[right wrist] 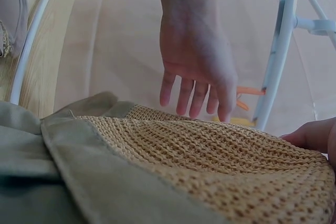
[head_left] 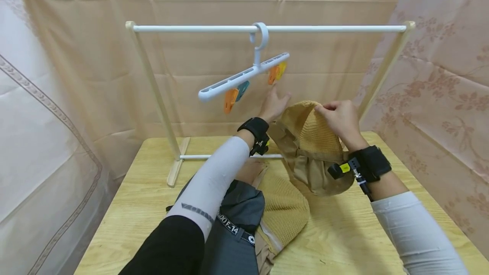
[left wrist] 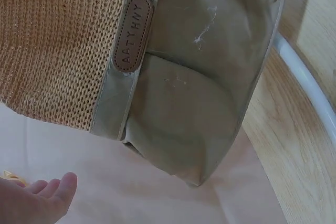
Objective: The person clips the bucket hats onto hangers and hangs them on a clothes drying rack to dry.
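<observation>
While the right grip [head_left: 340, 119] pinches the crown of a tan straw-weave and khaki cloth hat [head_left: 315, 143], the hat hangs below and left of it, crown upward. The left grip [head_left: 273, 106], fingers extended and empty, is nearer the orange and yellow plastic clips [head_left: 273, 75] under the white plastic hanger's [head_left: 229, 83] far end; the hat lies below and right of them.

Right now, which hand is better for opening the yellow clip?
Probably the left hand: it holds nothing and is close below the yellow clip. The right hand is busy pinching the woven sun hat.
</observation>
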Action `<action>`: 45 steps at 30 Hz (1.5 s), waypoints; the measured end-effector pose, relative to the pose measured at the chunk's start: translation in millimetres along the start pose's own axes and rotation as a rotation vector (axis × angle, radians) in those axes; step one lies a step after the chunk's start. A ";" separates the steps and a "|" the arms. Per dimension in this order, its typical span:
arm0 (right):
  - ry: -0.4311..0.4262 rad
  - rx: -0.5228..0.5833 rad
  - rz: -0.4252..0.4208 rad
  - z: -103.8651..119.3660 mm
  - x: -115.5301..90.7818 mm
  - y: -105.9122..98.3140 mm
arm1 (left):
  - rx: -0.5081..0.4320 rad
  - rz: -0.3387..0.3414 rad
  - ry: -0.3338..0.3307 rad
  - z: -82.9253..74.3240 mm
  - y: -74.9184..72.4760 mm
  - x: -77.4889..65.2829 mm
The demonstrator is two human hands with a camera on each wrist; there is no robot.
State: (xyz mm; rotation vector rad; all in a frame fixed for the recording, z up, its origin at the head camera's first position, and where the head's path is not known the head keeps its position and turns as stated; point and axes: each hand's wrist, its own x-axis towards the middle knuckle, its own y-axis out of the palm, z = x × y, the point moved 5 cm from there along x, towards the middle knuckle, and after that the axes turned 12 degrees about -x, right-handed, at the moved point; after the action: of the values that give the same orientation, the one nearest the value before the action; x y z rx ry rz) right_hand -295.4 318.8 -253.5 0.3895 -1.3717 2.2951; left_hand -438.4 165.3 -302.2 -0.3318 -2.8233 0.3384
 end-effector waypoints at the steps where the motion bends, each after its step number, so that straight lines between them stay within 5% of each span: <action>1: 0.003 0.001 0.004 -0.4 -0.5 0.0 | 0.001 0.006 -0.005 0.2 1.2 0.1; 5: 0.013 0.005 0.010 -1.5 -2.5 -0.4 | -0.092 -0.001 -0.052 2.1 2.3 0.6; 10: 0.019 0.001 0.005 -2.0 -2.3 0.0 | -0.217 -0.124 -0.113 4.3 -6.5 1.7; 15: 0.018 -0.003 -0.011 -1.6 -1.9 1.6 | -0.159 -0.279 -0.050 -1.3 -20.8 1.6; 18: 0.011 -0.004 -0.012 -1.4 -1.9 4.4 | -0.181 -0.313 0.009 -3.6 -26.4 1.9; 30: 0.017 0.003 0.016 -2.6 -5.5 13.4 | -0.205 -0.275 0.165 -2.1 -31.5 2.5; 45: 0.027 0.020 0.033 -0.3 -5.1 10.6 | -0.143 -0.219 0.182 -13.1 -30.1 3.0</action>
State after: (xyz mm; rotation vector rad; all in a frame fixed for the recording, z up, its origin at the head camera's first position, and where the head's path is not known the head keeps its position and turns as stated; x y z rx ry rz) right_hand -296.3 313.6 -264.0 0.3429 -1.3529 2.3342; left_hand -443.1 140.2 -281.4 -0.0756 -2.6751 0.0563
